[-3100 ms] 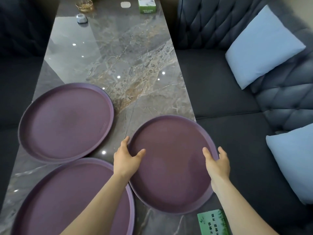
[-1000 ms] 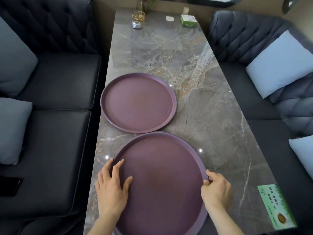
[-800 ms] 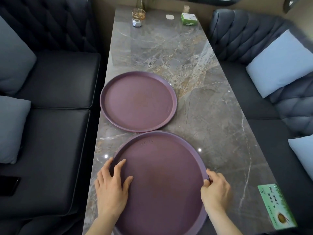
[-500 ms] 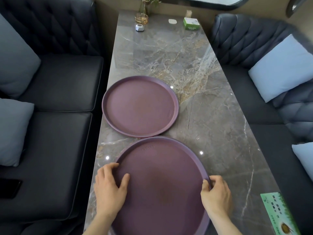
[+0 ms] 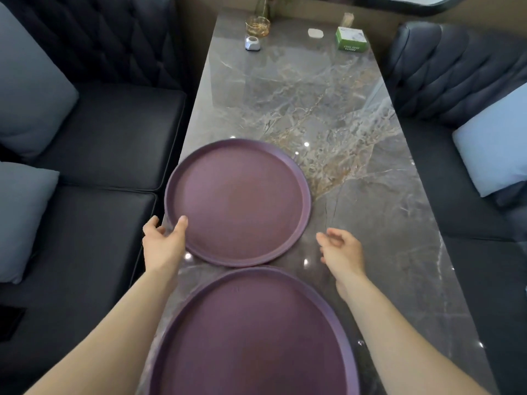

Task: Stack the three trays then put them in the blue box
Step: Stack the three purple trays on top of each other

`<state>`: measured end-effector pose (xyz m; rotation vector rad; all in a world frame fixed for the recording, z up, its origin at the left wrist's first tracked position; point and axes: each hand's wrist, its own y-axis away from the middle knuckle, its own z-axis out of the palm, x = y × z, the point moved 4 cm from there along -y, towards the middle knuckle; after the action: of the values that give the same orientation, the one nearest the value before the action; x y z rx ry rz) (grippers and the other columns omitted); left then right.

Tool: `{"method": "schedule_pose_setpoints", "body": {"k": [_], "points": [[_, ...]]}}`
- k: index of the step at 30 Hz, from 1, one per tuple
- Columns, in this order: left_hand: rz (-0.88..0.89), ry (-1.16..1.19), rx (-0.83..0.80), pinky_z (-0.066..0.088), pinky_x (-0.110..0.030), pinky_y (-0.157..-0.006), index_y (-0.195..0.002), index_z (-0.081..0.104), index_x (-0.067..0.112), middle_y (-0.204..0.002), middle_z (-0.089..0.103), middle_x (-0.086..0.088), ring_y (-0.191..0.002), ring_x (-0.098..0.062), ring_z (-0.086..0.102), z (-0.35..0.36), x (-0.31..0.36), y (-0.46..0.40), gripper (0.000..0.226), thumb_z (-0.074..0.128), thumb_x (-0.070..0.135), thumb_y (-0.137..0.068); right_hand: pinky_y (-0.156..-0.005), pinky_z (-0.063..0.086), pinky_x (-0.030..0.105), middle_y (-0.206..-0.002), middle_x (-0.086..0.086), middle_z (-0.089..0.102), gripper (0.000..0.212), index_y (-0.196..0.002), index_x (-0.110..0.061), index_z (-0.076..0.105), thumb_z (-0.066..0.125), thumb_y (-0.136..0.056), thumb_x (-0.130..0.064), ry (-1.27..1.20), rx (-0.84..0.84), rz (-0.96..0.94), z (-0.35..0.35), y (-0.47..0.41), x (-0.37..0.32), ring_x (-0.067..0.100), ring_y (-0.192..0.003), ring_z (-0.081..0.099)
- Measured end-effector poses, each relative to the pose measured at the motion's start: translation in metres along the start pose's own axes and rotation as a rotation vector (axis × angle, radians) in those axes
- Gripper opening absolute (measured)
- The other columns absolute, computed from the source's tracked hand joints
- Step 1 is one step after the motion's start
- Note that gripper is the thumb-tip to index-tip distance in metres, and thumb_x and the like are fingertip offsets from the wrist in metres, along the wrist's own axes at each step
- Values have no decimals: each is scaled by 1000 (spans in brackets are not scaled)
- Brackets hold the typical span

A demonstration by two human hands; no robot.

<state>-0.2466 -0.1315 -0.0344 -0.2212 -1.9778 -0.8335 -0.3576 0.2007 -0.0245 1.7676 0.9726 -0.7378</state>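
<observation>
Two round purple tray shapes show on the marble table [image 5: 356, 218]. The far tray [image 5: 239, 201] lies flat in the middle. My left hand [image 5: 162, 242] grips its near-left rim, thumb on top and fingers at the edge. My right hand [image 5: 340, 252] hovers open just right of that tray's near-right rim, not touching it. The near tray [image 5: 251, 337] lies between my forearms at the table's front; whether another tray sits under it cannot be told. No blue box is in view.
Dark tufted sofas flank the table, with grey cushions [image 5: 22, 212] on the left and a light blue cushion [image 5: 496, 143] on the right. At the table's far end stand a glass vase [image 5: 257, 24], a small silver object [image 5: 252, 43], a white disc [image 5: 315, 33] and a green box [image 5: 350, 38].
Both hands left the near tray's rim and moved forward. My left hand has taken hold of the far tray's rim; my right hand has opened beside it. The view has tilted up.
</observation>
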Motion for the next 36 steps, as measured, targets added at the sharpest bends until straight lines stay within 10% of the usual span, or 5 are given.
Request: {"method": "schedule_pose_setpoints", "body": {"k": [6,13,19,36], "points": [[-39,24,-7,30,-45,-115,-155,15,32,-160,29,-1,-142,-23,36,26,19,-29,99,68,57,-75,-109,41,51,-148,3,44,79,-149,-28,34,75,-82,-34,-147,-236,96,41,-33,-32,19,-129,50],[-122,41,-58,23,-50,-118,-157,8,30,-166,8,4,-150,-23,20,37,16,-33,105,72,54,-77,-112,36,48,-158,3,31,85,-154,-19,20,70,-87,-34,-165,-231,137,58,-55,-36,22,-138,40],[-130,327,-84,41,-40,-105,-155,23,24,-153,39,5,-130,-21,49,27,37,-20,96,77,27,-76,-68,41,20,-100,-1,66,34,-113,-8,59,68,-89,-31,-29,-27,-58,36,-38,-57,17,-93,64],[45,97,231,43,-31,-83,-101,63,24,-90,64,8,-90,-19,62,-77,-10,125,22,68,26,-80,-68,39,38,-69,-3,57,28,-78,-12,50,67,-88,-33,387,248,-164,-77,132,47,34,-83,54]]}}
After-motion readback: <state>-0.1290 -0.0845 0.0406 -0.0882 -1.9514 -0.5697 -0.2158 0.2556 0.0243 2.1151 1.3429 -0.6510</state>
